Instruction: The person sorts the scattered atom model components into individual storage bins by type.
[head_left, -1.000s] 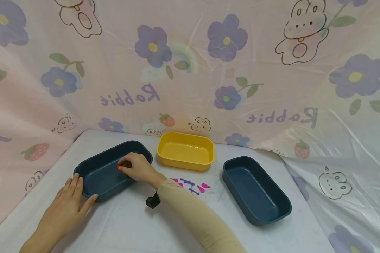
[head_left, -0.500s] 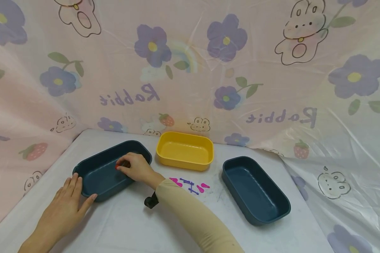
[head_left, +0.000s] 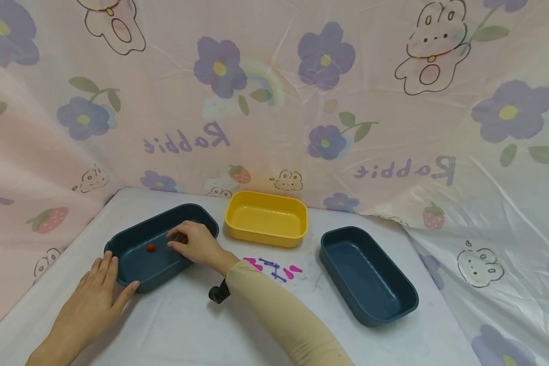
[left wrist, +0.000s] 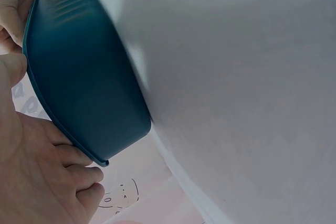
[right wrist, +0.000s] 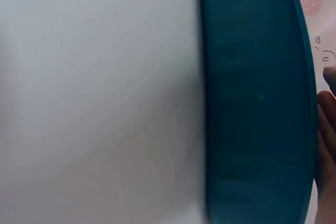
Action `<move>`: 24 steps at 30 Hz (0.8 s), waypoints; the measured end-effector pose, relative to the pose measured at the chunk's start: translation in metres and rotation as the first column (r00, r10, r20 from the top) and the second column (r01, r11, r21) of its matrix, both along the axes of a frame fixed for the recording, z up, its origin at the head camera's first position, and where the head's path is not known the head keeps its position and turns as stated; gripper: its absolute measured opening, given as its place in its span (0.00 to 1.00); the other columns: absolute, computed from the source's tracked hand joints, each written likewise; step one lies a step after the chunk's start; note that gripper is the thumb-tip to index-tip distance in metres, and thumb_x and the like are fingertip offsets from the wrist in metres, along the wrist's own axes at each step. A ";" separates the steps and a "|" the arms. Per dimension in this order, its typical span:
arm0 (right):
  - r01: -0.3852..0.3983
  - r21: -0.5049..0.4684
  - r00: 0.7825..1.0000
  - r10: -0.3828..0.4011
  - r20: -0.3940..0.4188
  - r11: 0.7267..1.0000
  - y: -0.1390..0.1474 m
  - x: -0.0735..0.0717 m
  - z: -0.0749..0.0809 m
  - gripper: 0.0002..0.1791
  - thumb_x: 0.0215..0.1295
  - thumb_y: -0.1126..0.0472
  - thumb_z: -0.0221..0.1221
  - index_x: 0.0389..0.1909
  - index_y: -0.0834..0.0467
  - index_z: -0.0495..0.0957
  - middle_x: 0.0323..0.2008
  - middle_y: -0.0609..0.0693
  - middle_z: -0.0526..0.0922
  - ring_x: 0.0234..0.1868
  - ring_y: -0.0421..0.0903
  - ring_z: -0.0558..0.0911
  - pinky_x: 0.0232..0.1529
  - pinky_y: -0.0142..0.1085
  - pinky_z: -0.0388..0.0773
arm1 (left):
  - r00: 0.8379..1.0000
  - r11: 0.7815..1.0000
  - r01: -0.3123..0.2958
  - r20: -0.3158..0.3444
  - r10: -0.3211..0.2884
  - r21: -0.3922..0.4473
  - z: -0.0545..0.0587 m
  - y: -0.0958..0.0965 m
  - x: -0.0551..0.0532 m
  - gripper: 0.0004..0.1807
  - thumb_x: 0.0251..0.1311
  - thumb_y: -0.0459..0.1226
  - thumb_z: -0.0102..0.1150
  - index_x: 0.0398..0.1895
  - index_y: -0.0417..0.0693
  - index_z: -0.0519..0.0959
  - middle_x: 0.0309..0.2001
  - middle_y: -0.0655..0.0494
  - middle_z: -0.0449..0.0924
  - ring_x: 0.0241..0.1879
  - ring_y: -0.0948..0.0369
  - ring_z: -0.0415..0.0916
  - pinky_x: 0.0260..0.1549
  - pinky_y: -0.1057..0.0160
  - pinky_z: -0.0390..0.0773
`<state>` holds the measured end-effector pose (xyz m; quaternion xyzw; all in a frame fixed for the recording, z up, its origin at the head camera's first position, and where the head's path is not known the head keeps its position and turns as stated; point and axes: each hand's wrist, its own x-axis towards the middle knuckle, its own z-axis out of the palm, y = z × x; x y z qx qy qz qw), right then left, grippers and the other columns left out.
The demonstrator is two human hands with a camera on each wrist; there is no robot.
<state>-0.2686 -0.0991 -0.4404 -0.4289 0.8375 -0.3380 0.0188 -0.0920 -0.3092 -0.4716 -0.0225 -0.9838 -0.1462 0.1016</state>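
In the head view a small red piece (head_left: 151,247) lies on the floor of the left dark blue tray (head_left: 132,233). My right hand (head_left: 195,243) reaches over that tray's near side, its thumb and index finger apart and nothing visible between their tips. My left hand (head_left: 91,295) rests against the tray's left end, fingers fairly straight at the rim and thumb spread along the near side. The left wrist view shows the outer wall of the same tray (left wrist: 84,72) beside the left hand (left wrist: 47,166). In the right wrist view the tray wall (right wrist: 257,98) hides the right hand's fingertips.
A yellow tray (head_left: 267,239) stands at the back middle, and another dark blue tray (head_left: 370,274) is at the right. Between them lie several pink pieces (head_left: 288,274) and purple sticks (head_left: 269,263). A printed curtain (head_left: 274,117) closes off the back of the white table (head_left: 178,325).
The red piece has left my right fingertips and now lies on the tray floor to their left. My right thumb and index finger have parted. The left hand keeps its place at the rim.
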 end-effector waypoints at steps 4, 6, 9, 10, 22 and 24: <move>-0.005 -0.022 1.000 0.005 0.000 1.000 0.005 0.005 0.005 0.12 0.74 0.58 0.65 0.53 0.55 0.86 0.47 0.44 0.83 0.41 0.28 0.78 0.42 0.13 0.73 | 1.000 1.000 0.000 0.002 0.000 0.000 -0.001 -0.001 0.001 0.48 0.79 0.53 0.49 0.75 0.15 0.47 0.77 0.18 0.37 0.78 0.27 0.34 0.76 0.32 0.35; -0.006 -0.042 1.000 0.006 0.001 0.999 0.009 0.007 0.008 0.12 0.73 0.59 0.65 0.53 0.56 0.86 0.47 0.45 0.83 0.41 0.28 0.79 0.43 0.13 0.74 | 1.000 1.000 0.003 0.000 -0.003 0.003 -0.001 -0.001 0.001 0.48 0.79 0.53 0.48 0.76 0.16 0.46 0.77 0.19 0.36 0.78 0.27 0.33 0.76 0.32 0.34; -0.002 -0.065 1.000 0.002 -0.009 0.998 0.015 0.009 0.011 0.11 0.73 0.60 0.65 0.53 0.56 0.85 0.48 0.46 0.83 0.42 0.31 0.80 0.43 0.14 0.74 | 1.000 1.000 0.003 -0.004 -0.003 0.008 -0.002 -0.001 0.001 0.48 0.79 0.53 0.48 0.76 0.16 0.46 0.78 0.19 0.35 0.78 0.28 0.32 0.76 0.34 0.31; -0.002 -0.073 1.000 0.001 -0.010 0.997 0.018 0.010 0.011 0.11 0.73 0.60 0.65 0.53 0.56 0.85 0.48 0.46 0.83 0.42 0.31 0.80 0.44 0.14 0.74 | 1.000 1.000 0.003 -0.005 -0.003 0.009 -0.002 -0.001 0.001 0.48 0.80 0.53 0.48 0.76 0.17 0.46 0.78 0.20 0.34 0.78 0.28 0.31 0.76 0.35 0.29; -0.006 -0.246 1.000 0.013 0.025 0.969 0.059 0.014 0.020 0.11 0.72 0.65 0.65 0.52 0.61 0.84 0.50 0.54 0.84 0.43 0.36 0.81 0.48 0.23 0.81 | 0.993 1.000 0.007 -0.117 -0.009 -0.013 0.005 0.012 -0.002 0.46 0.77 0.51 0.53 0.79 0.25 0.49 0.80 0.26 0.44 0.80 0.31 0.36 0.78 0.39 0.29; -0.008 -0.288 0.999 0.016 0.027 0.958 0.067 0.015 0.023 0.11 0.71 0.67 0.65 0.52 0.63 0.84 0.49 0.56 0.84 0.43 0.38 0.82 0.47 0.24 0.81 | 0.991 1.000 0.008 -0.133 -0.010 -0.017 0.009 0.017 -0.005 0.45 0.77 0.51 0.53 0.80 0.26 0.49 0.80 0.27 0.45 0.79 0.31 0.38 0.78 0.38 0.29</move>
